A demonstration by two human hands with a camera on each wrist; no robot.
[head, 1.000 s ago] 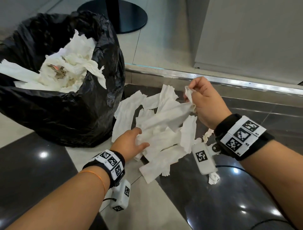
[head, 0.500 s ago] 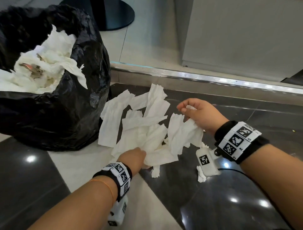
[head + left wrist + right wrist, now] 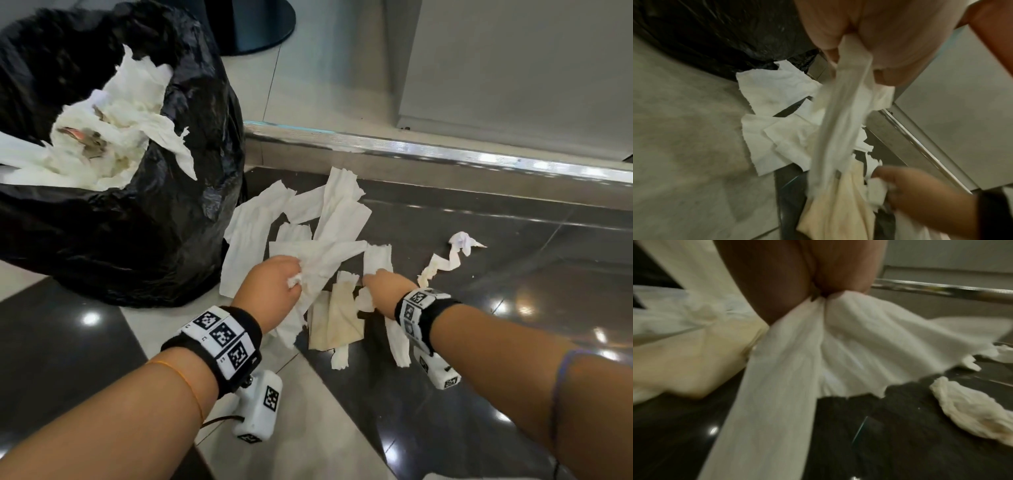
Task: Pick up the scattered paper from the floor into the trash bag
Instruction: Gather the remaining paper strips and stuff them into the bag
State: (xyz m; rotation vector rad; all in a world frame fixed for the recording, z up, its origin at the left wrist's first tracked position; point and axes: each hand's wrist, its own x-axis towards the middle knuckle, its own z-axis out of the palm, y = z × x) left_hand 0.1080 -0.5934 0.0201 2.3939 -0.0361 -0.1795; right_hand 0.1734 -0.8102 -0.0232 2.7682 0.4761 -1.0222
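Note:
Several white paper strips (image 3: 329, 219) lie scattered on the floor beside a black trash bag (image 3: 144, 222) stuffed with crumpled paper. My left hand (image 3: 274, 287) grips a bunch of white strips (image 3: 840, 123) low over the pile. My right hand (image 3: 380, 287) clutches more paper strips (image 3: 812, 344) just right of it, above a yellowish stained sheet (image 3: 339, 318). A twisted strip (image 3: 442, 263) and a crumpled wad (image 3: 462, 240) lie apart on the dark tile to the right.
A metal threshold strip (image 3: 445, 154) runs across behind the pile, with a grey panel (image 3: 513, 68) above it. A round black base (image 3: 257, 24) stands at the back. The floor is dark glossy tile (image 3: 479, 377) and pale tile (image 3: 308, 428).
Both hands have dropped toward the floor and come closer together, still holding paper. The twisted strip and wad at the right have come into view.

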